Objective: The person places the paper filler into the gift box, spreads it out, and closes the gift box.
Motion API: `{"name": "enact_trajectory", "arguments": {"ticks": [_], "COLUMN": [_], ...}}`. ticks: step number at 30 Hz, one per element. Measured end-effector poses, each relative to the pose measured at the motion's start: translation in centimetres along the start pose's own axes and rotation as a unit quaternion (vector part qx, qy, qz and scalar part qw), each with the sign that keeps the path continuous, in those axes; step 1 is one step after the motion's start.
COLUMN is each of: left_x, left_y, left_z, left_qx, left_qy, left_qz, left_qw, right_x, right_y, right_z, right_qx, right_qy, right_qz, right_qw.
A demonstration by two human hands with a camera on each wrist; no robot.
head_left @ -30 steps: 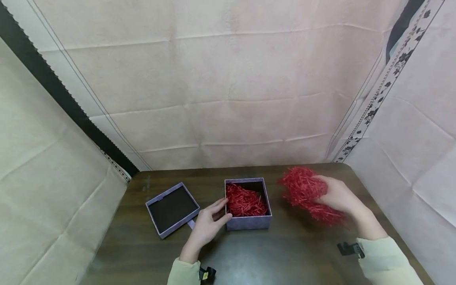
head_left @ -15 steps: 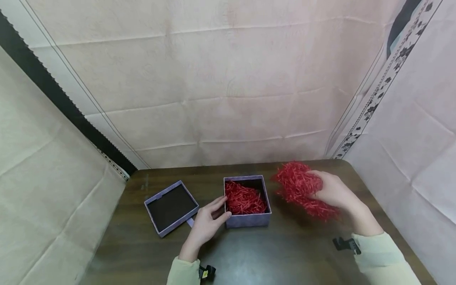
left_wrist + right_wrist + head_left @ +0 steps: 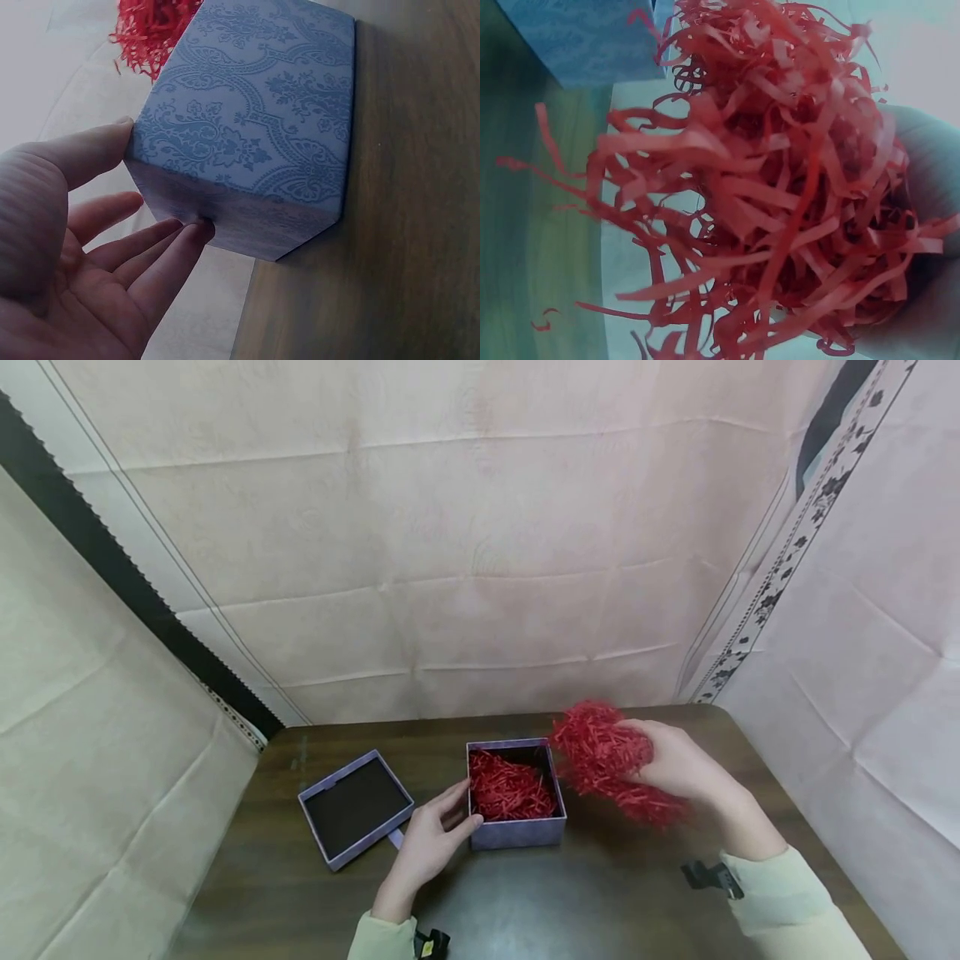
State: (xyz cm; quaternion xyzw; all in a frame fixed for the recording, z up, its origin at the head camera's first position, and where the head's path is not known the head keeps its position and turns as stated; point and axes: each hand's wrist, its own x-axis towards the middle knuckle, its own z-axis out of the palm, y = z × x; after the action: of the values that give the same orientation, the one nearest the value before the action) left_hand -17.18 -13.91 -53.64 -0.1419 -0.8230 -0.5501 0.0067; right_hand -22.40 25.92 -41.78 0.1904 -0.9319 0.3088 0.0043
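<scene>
A blue-purple patterned gift box point(image 3: 519, 836) stands on the table, with red shredded paper point(image 3: 510, 789) inside it. My left hand point(image 3: 427, 843) touches the box's left side with fairly straight fingers, the thumb at its near left corner; the left wrist view shows these fingertips point(image 3: 196, 231) against the patterned wall. Just right of the box, my right hand point(image 3: 675, 760) grips a big loose bunch of red shredded paper point(image 3: 600, 747), whose left strands overlap the box's right rim. In the right wrist view that bunch point(image 3: 780, 172) hides most of the fingers.
The box lid point(image 3: 356, 810) lies inside up on the table, left of the box, dark inside with a ribbon tab point(image 3: 396, 837) at its corner. Pale cloth walls point(image 3: 480, 568) enclose the brown wooden table point(image 3: 540, 902) at the back and both sides.
My right hand has carried the bunch of red shredded paper leftward, up to the box's right rim. The left hand keeps its place at the box; the view shifts slightly.
</scene>
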Motion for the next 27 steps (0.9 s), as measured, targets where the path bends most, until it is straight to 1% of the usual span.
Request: {"name": "enact_trajectory", "arguments": {"ticks": [4,9,16,22,24,27], "left_x": [0.0,0.1,0.1,0.0,0.0,0.0], "left_y": [0.0,-0.1,-0.1,-0.2,-0.2,-0.2], "left_z": [0.1,0.1,0.0,0.0,0.0,0.0], "left_qx": [-0.002,-0.002,-0.003,-0.001,-0.003,-0.002], "left_qy": [0.004,0.004,0.0,0.001,0.001,0.0], "left_qz": [0.005,0.01,-0.004,0.001,0.001,0.0], "left_qw": [1.0,0.9999,1.0,1.0,1.0,1.0], "right_x": [0.7,1.7,3.2,4.3,4.7,5.3], "right_y": [-0.9,-2.0,-3.6,-5.1,-5.6,-6.1], "right_z": [0.4,0.8,1.3,2.0,2.2,2.6], "right_qx": [0.005,-0.006,-0.03,-0.045,-0.046,-0.039], "right_qy": [-0.011,-0.024,-0.037,-0.06,-0.07,-0.085], "right_qz": [-0.004,-0.017,-0.046,-0.068,-0.072,-0.064], "right_qw": [1.0,1.0,0.998,0.995,0.994,0.994]}}
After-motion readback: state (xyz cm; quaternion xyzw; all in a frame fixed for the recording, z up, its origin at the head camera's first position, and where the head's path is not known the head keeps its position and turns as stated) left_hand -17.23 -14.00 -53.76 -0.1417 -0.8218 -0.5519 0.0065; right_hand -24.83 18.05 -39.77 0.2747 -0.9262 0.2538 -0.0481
